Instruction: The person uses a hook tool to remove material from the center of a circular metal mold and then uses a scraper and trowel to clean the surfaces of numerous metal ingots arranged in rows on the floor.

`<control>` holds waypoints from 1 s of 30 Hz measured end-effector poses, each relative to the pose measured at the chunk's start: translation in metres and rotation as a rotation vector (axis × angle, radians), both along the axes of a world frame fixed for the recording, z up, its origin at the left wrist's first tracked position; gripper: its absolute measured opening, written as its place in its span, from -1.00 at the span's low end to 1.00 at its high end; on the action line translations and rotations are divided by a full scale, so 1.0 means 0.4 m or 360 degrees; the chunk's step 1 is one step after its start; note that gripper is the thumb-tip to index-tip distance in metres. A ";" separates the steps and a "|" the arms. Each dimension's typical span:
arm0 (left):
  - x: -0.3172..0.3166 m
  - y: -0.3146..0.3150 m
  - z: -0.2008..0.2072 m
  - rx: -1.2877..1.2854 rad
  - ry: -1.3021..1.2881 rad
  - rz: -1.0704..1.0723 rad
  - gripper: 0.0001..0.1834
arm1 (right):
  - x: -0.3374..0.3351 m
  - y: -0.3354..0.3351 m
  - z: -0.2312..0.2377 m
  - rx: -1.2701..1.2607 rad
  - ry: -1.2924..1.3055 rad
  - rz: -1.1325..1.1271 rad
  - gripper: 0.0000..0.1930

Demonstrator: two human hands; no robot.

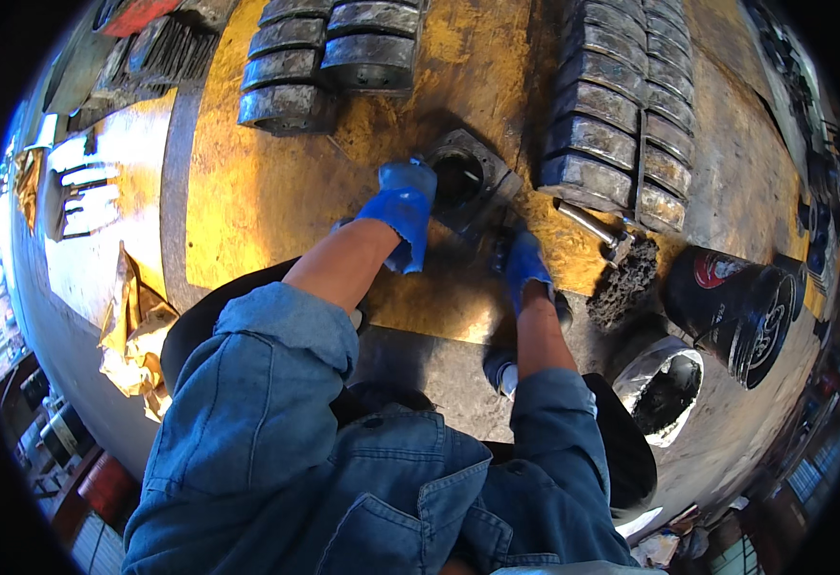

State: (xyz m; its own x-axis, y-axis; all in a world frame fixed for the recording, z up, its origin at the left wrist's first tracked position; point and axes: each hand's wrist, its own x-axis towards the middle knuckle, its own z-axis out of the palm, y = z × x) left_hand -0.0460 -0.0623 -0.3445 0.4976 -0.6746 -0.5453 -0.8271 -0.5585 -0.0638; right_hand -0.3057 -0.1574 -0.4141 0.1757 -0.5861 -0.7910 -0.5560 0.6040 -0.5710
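Note:
A dark square metal housing [497,178] with a round bore lies on the yellow, stained metal sheet [276,201] in front of me. At its left edge is my left hand [403,199] in a blue glove, its fingers curled closed; what they hold, if anything, is hidden. My right hand [527,261], also blue-gloved, is beside the housing's near right corner. Its fingers are dark and lost in shadow, so their grip does not show. A metal rod-like tool [588,222] lies to the right, by a heap of black greasy matter [626,283].
Rows of curved metal rings stand at the back left [281,67] and back right [593,115]. A black bucket [722,302] lies tipped at the right, near a pale container [652,383] with black contents. Crumpled yellow wrapping [137,331] is at the left.

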 end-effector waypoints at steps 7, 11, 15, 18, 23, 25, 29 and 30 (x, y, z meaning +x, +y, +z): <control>0.005 -0.008 -0.002 0.0181 0.0117 0.0114 -0.60 | -0.013 0.002 0.115 0.0286 0.0043 -0.0197 -0.44; -0.009 -0.010 0.031 0.0127 0.0032 -0.0028 -0.63 | -0.055 -0.018 0.064 0.0434 -0.0131 -0.0294 -0.43; 0.005 -0.019 0.021 0.0128 0.0038 -0.0021 -0.63 | -0.028 -0.017 0.068 0.0461 -0.0154 -0.0286 -0.44; 0.003 -0.031 -0.008 0.0075 0.0037 0.0063 -0.62 | -0.005 -0.024 -0.014 0.0316 -0.0149 -0.0182 -0.45; 0.000 -0.012 0.018 0.0166 0.0050 -0.0005 -0.59 | 0.020 0.002 0.143 0.0338 -0.0071 -0.0094 -0.49; -0.009 -0.030 0.055 0.0175 0.0063 -0.0088 -0.58 | -0.007 -0.037 0.121 0.0495 -0.0154 -0.0185 -0.50; 0.004 -0.016 0.000 0.0125 0.0075 0.0035 -0.59 | 0.030 -0.017 0.039 0.0177 -0.0173 0.0000 -0.53; 0.006 -0.013 -0.026 0.0074 0.0038 0.0090 -0.59 | 0.039 -0.017 0.000 0.0096 -0.0146 0.0087 -0.54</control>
